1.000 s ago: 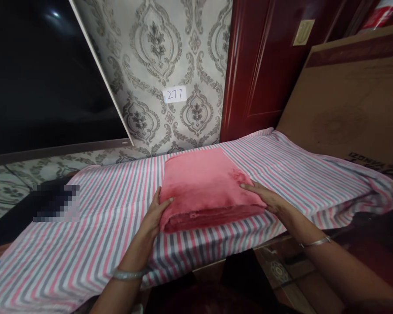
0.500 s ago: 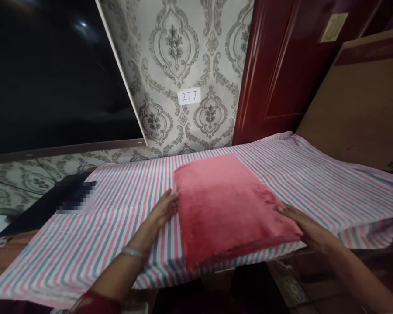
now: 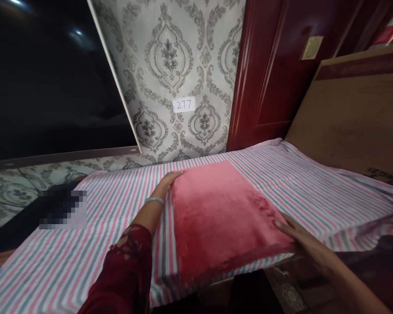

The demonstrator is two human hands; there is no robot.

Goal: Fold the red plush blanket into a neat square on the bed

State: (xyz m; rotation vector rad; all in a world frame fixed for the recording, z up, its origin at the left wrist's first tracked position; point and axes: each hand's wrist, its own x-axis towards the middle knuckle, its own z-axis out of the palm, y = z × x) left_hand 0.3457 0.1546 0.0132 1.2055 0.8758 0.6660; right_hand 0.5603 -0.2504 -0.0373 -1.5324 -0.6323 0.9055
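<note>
A folded red plush cloth (image 3: 222, 213) lies flat, its pile pale pink at the far side and deeper red near the front. My left hand (image 3: 170, 179) is at its far left corner, fingers stretched along the edge and touching it. At the right edge rests my right hand (image 3: 290, 229), thumb on top of the cloth and apart from the extended fingers, which lie along the side and are partly hidden. Beneath the cloth spreads a striped sheet (image 3: 118, 205) in pink, grey and white.
A large dark screen (image 3: 52, 83) stands at the left. Behind is a patterned wall with a paper label (image 3: 184, 104) reading 277. A red wooden door panel (image 3: 265, 74) and a big cardboard box (image 3: 356, 109) rise at the right. The sheet's front edge hangs down.
My left hand has moved away from me along the cloth's left edge to its far corner. My right hand stays at the right edge. The view has shifted slightly.
</note>
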